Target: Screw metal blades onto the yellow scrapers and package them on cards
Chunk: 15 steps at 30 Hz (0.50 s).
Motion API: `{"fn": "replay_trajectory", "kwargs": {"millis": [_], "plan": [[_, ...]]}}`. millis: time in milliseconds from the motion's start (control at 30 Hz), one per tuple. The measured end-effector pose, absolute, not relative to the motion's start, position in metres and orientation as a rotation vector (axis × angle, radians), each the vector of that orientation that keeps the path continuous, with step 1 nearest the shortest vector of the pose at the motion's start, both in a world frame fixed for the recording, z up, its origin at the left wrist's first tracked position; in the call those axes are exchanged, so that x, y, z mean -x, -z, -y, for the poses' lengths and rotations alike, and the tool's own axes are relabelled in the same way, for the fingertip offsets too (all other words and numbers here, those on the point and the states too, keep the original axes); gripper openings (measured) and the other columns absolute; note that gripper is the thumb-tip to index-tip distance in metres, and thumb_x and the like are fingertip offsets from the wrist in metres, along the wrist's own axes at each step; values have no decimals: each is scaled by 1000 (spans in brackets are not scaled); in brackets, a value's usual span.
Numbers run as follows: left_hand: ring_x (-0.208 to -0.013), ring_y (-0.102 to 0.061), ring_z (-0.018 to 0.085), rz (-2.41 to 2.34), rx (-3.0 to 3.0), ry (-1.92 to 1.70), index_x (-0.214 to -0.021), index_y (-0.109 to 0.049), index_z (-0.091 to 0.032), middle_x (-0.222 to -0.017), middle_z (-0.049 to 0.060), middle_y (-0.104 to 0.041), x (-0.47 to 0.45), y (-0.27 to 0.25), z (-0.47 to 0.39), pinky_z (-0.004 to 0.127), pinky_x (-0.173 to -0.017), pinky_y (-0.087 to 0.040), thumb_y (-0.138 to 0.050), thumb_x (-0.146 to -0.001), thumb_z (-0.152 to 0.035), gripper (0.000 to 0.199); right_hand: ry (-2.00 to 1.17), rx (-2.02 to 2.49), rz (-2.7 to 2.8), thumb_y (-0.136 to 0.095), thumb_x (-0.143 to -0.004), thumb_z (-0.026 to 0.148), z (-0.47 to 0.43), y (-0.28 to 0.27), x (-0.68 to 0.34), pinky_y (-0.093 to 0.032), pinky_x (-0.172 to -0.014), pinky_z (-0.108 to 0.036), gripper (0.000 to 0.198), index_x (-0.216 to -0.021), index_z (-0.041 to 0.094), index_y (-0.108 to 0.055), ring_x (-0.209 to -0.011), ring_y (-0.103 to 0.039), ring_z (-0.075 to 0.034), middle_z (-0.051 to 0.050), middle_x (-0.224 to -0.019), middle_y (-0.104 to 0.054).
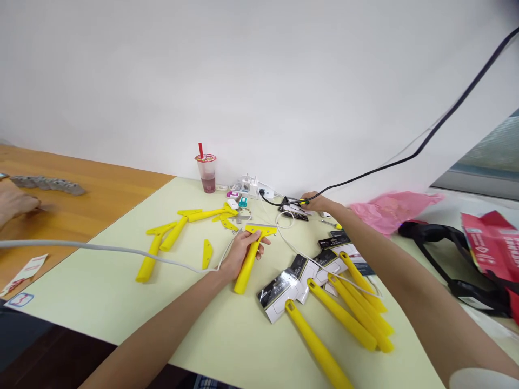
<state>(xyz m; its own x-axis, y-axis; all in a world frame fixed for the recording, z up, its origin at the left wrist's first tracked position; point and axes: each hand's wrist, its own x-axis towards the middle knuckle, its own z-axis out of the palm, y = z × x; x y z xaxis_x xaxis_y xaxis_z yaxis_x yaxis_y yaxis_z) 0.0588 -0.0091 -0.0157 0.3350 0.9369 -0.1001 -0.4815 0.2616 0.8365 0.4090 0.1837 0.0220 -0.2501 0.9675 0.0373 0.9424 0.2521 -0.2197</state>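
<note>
My left hand (239, 253) is closed around a yellow scraper (248, 265), its handle slanting toward me and its wide head with a metal blade edge facing the wall. Farther off, my right hand (315, 201) reaches to the back of the table, beside black packs (294, 208). Its fingers are bent about a small yellow-and-black thing (303, 202), partly behind a black cable. Left of my left hand lie a loose yellow head plate (207, 253) and several yellow scrapers (153, 254).
Several yellow handles (343, 313) and black-and-white packets (279, 294) lie at front right. A drink cup (208, 175) stands by the wall near a power strip (265, 190). A white cable crosses my left wrist. Another person's hand (16, 202) is at far left.
</note>
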Motion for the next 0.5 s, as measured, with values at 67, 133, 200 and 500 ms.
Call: {"fn": "replay_trajectory", "kwargs": {"millis": [67, 133, 200, 500], "plan": [[-59, -62, 11, -682, -812, -1073, -83, -71, -13, -93, 13, -78, -59, 17, 8, 23, -49, -46, -93, -79, -49, 42, -134, 1840, 2388, -71, -80, 17, -179, -24, -406, -49, -76, -29, 4, -82, 19, -73, -85, -70, -23, -8, -86, -78], [-60, -62, 12, -676, -814, -1076, -83, -71, -13, -91, 13, -77, -58, 19, 7, 23, -49, -47, -92, -81, -48, 41, -46, 1845, 2424, -67, -82, 14, -169, -26, -405, -47, -76, -28, 11, -88, 18, -74, -87, -69, -23, -10, -92, -79], [-60, -62, 12, -666, -813, -1079, -84, -71, -13, -89, 12, -77, -57, 21, 6, 23, -49, -47, -92, -81, -48, 40, 22, 1825, 2466, -63, -83, 11, -155, -28, -406, -46, -78, -29, 20, -96, 18, -76, -92, -69, -23, -11, -101, -81], [-64, -63, 11, -595, -815, -1102, -93, -70, -14, -107, 16, -80, -57, 12, 12, 21, -47, -45, -92, -83, -48, 42, 188, 1702, 2620, -56, -77, -2, -46, -34, -409, -48, -91, -32, 47, -115, 18, -75, -112, -69, -28, -14, -122, -77]]}}
